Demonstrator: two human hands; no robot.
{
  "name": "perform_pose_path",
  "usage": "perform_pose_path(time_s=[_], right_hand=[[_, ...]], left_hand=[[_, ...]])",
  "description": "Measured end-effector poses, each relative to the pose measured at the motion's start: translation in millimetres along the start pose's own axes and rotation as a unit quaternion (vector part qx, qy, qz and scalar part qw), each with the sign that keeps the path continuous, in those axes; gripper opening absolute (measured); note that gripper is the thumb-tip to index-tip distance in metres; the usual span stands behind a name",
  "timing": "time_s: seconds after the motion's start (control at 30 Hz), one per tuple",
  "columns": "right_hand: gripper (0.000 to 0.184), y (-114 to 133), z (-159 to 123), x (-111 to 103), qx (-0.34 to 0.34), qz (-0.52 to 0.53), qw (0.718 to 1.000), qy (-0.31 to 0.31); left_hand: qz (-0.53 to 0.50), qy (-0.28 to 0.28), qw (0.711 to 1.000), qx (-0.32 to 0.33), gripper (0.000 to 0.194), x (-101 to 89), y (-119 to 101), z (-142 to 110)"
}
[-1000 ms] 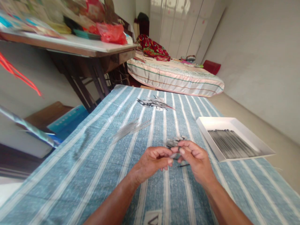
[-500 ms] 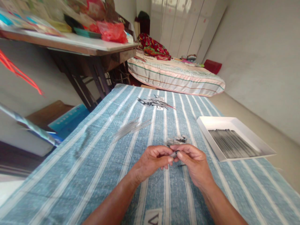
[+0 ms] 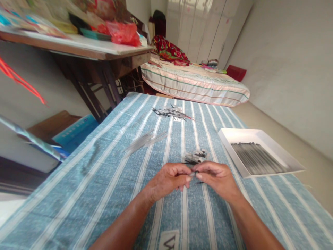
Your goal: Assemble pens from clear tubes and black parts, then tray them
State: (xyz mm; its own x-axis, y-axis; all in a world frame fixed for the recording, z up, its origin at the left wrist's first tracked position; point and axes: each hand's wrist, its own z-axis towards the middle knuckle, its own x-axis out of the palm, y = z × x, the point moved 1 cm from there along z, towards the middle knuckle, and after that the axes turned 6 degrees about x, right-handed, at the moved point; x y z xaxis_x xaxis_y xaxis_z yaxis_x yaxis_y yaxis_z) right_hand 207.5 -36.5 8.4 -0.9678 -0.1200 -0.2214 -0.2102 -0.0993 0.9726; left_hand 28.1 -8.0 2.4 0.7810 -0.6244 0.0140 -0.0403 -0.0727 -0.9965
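My left hand (image 3: pixel 170 178) and my right hand (image 3: pixel 218 177) meet over the cloth, thumbs and fingers pinched. Between their fingertips is a small pen part (image 3: pixel 194 173), greyish and clear with a black end, mostly covered by the fingers. Both hands touch it. Just beyond them lies a small heap of clear and black pen parts (image 3: pixel 195 157). A short black piece (image 3: pixel 199 182) shows beneath my right hand. Farther left, several thin clear tubes (image 3: pixel 145 141) rest on the cloth, and toward the far end is a pile of thin black refill-like sticks (image 3: pixel 171 112).
At the right, a white open box (image 3: pixel 246 170) holds a row of dark pen-like sticks (image 3: pixel 257 158). The blue striped cloth (image 3: pixel 111 173) covers the table. A wooden desk (image 3: pixel 104 52) with bags stands at the left; a bed (image 3: pixel 195 83) is beyond.
My right hand has shifted slightly right, and more of the small heap's black pieces shows beyond the fingers. The pen part stays pinched between both hands.
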Motion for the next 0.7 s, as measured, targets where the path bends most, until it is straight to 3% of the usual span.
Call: perform_pose_path(time_s=[0.13, 0.23, 0.4, 0.57, 0.7], right_hand=[[0.007, 8.2, 2.2, -9.7, -0.031, -0.157, 0.986, 0.043], [0.008, 10.3, 3.6, -11.4, -0.043, -0.206, 0.976, 0.060], [0.010, 7.9, 3.7, -10.2, -0.042, -0.218, 0.972, 0.077], [0.011, 6.0, 2.1, -9.6, -0.084, -0.195, 0.976, 0.054], [0.017, 5.2, 2.5, -7.7, -0.065, -0.211, 0.974, 0.057]], left_hand=[[0.032, 0.020, 0.999, -0.001, 0.013, 0.5, -1.3, -0.6], [0.069, 0.010, 0.998, 0.010, 0.013, 1.7, -2.8, -0.4], [0.117, 0.014, 0.993, 0.014, 0.015, 2.0, -3.1, -0.4], [0.065, 0.063, 0.996, -0.018, 0.019, -1.4, -2.0, -1.7], [0.056, 0.051, 0.997, -0.017, 0.015, -2.2, -2.4, -1.9]])
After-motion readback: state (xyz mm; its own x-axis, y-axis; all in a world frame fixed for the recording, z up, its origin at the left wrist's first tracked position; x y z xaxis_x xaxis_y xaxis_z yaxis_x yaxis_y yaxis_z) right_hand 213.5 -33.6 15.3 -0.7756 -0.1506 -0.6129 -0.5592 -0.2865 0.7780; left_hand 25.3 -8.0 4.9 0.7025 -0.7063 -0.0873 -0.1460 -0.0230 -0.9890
